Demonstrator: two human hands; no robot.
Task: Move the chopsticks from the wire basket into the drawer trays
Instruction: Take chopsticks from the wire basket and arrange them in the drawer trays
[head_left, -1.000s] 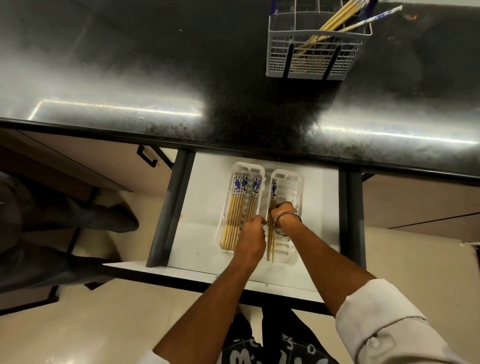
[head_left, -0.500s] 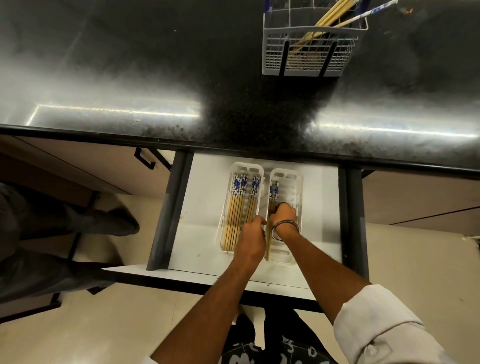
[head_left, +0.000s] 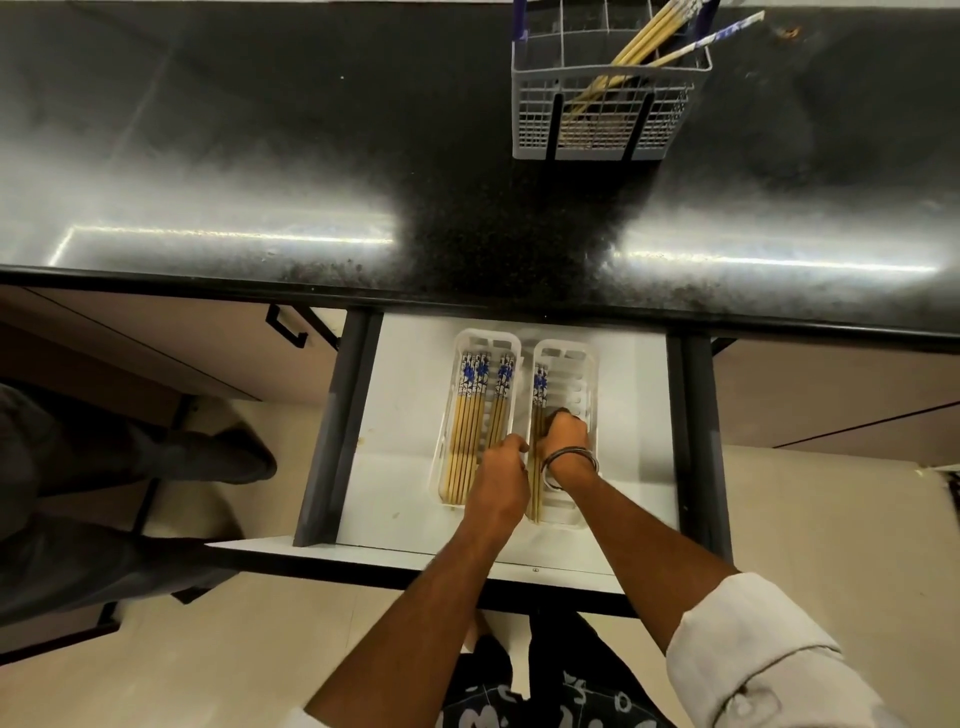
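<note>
Fingers of the right hand (head_left: 565, 435) curled down into the right tray (head_left: 582, 374), over the chopsticks (head_left: 538, 415) lying along that tray's left side; whether they actually pinched the sticks could not be told, since the knuckles hid the fingertips. A metal bangle (head_left: 569, 467) circled that wrist. Just beside it, the left hand (head_left: 501, 480) sat at the divide between the two trays, its fingers bent down toward the rim of the left tray (head_left: 457, 353), though the grip itself was hidden under the back of the hand.

Several chopsticks (head_left: 470, 415) with blue-and-white patterned ends lay lengthwise in the left tray, patterned ends pointing away from the person. Both white slotted trays stood side by side, touching or nearly so, on the white floor of the open drawer (head_left: 405, 415).

Above the drawer ran the dark, glossy tabletop (head_left: 260, 156). Well apart from the hands, toward its far right, stood the wire basket (head_left: 602, 124), with a few more chopsticks (head_left: 649, 41) leaning out of it toward the right. A rolled white sleeve (head_left: 769, 660) covered the right upper forearm. At the left edge, another person's legs (head_left: 104, 493) stood on the pale floor.
</note>
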